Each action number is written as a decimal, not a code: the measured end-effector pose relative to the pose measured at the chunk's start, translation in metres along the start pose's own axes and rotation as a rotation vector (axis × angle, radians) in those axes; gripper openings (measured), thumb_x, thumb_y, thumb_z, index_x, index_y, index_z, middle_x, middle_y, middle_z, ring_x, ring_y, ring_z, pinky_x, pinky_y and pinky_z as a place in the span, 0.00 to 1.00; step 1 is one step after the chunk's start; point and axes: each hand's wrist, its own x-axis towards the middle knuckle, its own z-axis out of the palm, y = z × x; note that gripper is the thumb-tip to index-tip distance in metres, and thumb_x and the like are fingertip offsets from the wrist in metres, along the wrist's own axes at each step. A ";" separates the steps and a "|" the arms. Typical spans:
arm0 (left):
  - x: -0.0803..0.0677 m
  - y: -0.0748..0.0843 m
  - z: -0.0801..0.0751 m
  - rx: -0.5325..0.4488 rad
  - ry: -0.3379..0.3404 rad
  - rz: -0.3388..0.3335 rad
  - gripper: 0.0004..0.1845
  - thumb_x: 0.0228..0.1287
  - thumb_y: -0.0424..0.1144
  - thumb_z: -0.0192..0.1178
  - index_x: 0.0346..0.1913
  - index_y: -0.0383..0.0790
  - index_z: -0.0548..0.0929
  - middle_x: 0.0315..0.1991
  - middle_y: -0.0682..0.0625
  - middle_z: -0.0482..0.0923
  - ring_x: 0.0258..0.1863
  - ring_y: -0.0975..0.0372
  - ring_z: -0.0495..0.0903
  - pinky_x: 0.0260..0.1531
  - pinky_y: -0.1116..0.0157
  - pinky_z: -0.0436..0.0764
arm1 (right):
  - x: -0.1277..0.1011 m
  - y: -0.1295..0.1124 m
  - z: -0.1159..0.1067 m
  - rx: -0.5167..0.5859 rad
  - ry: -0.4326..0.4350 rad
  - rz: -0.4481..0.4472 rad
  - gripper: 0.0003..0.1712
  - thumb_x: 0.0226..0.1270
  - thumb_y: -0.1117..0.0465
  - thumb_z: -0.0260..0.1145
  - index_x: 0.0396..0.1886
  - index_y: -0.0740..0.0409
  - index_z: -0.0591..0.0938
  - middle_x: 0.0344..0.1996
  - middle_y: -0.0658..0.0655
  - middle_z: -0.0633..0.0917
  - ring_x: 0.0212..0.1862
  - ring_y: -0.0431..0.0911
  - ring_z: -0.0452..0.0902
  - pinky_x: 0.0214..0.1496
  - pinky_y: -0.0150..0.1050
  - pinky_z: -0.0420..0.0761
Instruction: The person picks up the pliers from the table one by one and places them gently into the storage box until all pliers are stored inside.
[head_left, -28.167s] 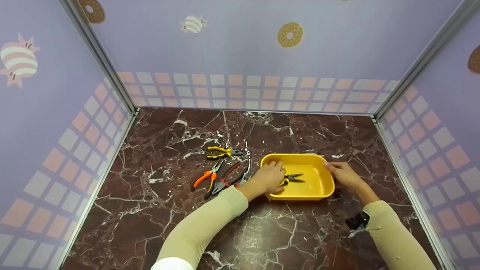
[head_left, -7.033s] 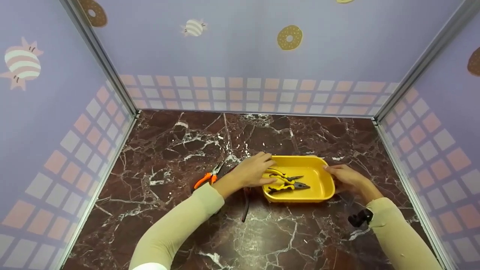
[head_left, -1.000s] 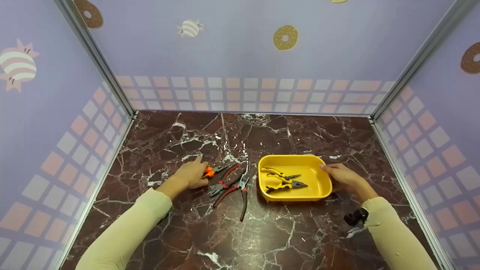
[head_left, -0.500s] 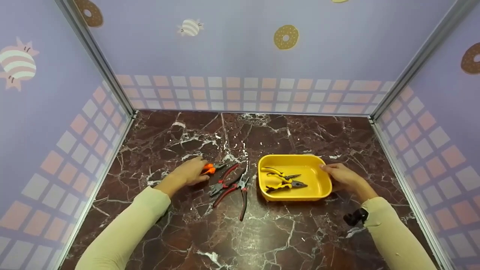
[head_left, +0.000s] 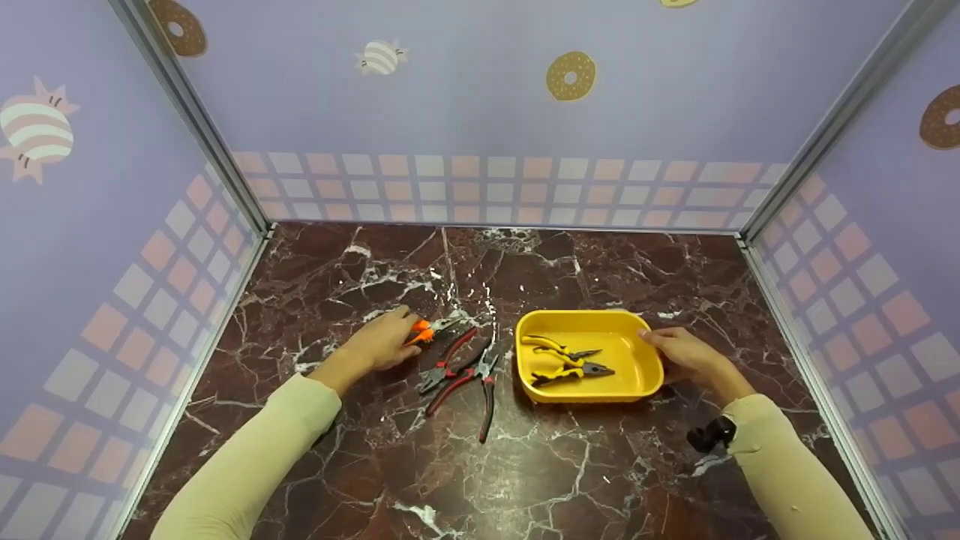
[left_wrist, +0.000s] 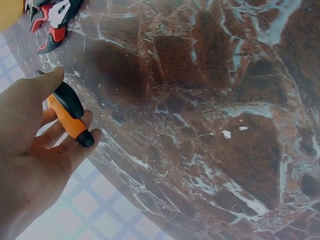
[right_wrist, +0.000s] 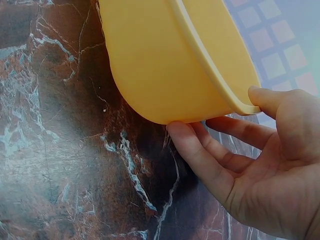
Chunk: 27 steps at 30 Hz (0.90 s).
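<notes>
While gripped by the left hand (head_left: pixel 384 343), orange-and-black-handled pliers (left_wrist: pixel 70 114); right hand (head_left: pixel 679 352) clasping the yellow tray (head_left: pixel 651 371) rim.

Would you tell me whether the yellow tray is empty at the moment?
Not empty. The tray holds two yellow-handled pliers, lying side by side inside it.

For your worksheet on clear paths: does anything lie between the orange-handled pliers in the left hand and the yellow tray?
Yes. The red-and-black pliers lie on the marble between the orange-handled pliers, gripped by the left hand, and the yellow tray.
</notes>
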 end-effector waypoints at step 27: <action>0.028 0.016 -0.022 -0.026 0.101 0.116 0.29 0.65 0.45 0.75 0.63 0.33 0.81 0.51 0.41 0.78 0.49 0.47 0.82 0.55 0.47 0.83 | 0.001 0.002 -0.001 0.010 0.005 0.004 0.39 0.85 0.44 0.57 0.75 0.73 0.69 0.60 0.69 0.82 0.51 0.54 0.87 0.52 0.55 0.89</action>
